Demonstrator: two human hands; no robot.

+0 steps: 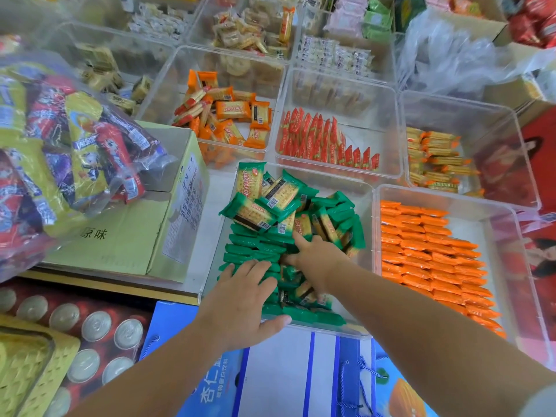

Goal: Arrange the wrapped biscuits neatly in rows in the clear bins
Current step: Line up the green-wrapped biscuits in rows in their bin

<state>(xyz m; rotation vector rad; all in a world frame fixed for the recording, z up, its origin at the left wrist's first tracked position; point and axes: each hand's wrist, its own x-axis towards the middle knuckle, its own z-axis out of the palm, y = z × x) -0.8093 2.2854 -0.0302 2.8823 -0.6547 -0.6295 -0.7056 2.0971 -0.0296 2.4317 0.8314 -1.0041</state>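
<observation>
A clear bin (365, 188) in the centre holds green-wrapped biscuits (270, 206). Some stand on edge in a row along its left side (249, 248); others lie in a loose heap at the back and right. My left hand (243, 302) lies flat with spread fingers on the packs at the bin's near left, thumb along the front rim. My right hand (316, 257) reaches into the middle of the pile, index finger stretched forward onto the packs. Whether it grips a pack is hidden.
Right of it, a bin of orange packs (427, 251) in tidy rows. Behind are bins with red packs (319, 139), loose orange packs (228, 115) and yellow packs (433, 158). A cardboard box (126, 236) with a bag of snacks (60, 145) stands left; canned drinks (90, 329) near left.
</observation>
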